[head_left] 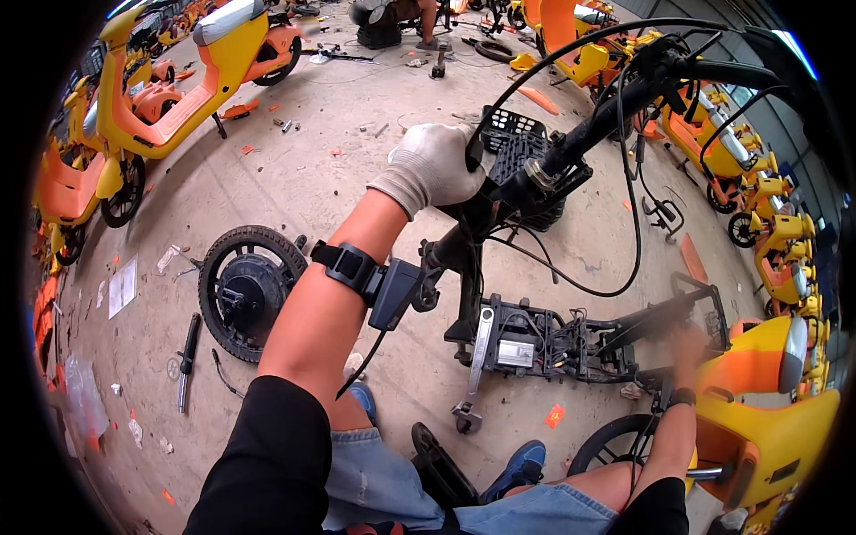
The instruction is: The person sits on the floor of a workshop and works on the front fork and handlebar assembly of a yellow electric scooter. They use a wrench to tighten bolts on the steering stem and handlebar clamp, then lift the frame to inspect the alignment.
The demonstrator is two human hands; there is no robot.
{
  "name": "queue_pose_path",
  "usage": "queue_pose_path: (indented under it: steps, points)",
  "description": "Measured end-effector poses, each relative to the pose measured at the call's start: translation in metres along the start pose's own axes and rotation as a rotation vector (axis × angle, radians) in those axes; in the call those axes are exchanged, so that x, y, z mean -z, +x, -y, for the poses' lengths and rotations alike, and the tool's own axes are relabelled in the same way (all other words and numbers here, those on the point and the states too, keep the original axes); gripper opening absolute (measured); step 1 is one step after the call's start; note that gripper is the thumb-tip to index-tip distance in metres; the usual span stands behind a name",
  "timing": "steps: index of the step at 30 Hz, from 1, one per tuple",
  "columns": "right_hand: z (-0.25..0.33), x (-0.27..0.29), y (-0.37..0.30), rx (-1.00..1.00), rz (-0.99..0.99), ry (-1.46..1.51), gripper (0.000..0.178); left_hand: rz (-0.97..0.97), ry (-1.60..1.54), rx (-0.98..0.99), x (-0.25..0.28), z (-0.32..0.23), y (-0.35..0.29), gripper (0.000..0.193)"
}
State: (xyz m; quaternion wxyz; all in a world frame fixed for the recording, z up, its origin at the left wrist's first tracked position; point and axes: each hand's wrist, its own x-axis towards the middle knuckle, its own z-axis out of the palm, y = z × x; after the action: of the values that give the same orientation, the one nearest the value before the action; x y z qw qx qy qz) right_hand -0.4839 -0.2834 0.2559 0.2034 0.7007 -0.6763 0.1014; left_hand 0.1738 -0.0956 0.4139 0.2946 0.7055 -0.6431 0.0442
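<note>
A stripped electric scooter frame [580, 348] lies across the floor before me, its black steering stem [593, 129] rising to the upper right. My left hand [439, 167], in a whitish knit glove, is closed around a black part at the front end of the frame, beside the stem; its exact shape is partly hidden. My right hand [685, 349] is smeared by motion near the rear of the frame, its fingers unreadable. A silvery metal controller box [514, 354] sits among wires in the frame. Black cables [635, 227] loop from the handlebar.
A detached wheel [251, 290] and a shock absorber [188, 363] lie on the left. Behind the stem is a black basket [517, 134]. Yellow-orange scooters [169, 98] line both sides; yellow bodywork [771, 437] stands near my right arm. Another person [419, 18] is at the back.
</note>
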Motion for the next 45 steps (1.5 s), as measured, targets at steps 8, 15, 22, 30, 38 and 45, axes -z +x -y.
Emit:
queue_pose_path:
  steps: [8, 15, 22, 30, 38, 45]
  points:
    - [0.038, 0.051, -0.011, -0.038, 0.090, 0.091, 0.040, -0.115, 0.080, 0.090, 0.023, 0.009, 0.010, 0.031]
    - [0.102, 0.138, -0.014, -0.042, 0.206, 0.176, 0.047, -0.403, 0.001, 0.506, 0.041, 0.037, 0.022, 0.035]
    - [0.147, 0.177, -0.024, 0.098, 0.110, 0.248, 0.040, -0.238, -0.188, 0.905, 0.033, 0.108, 0.030, 0.054]
    - [0.143, 0.148, -0.028, 0.086, 0.142, 0.280, 0.034, -0.094, 0.310, 0.666, 0.004, 0.139, 0.033, 0.043]
    - [0.134, 0.141, -0.052, 0.139, 0.137, 0.305, 0.033, -0.075, 0.308, 0.691, 0.040, 0.102, 0.029, 0.053]
    - [0.147, 0.102, -0.052, 0.095, 0.150, 0.258, 0.032, 0.130, 0.501, 0.132, 0.139, -0.097, -0.049, 0.041]
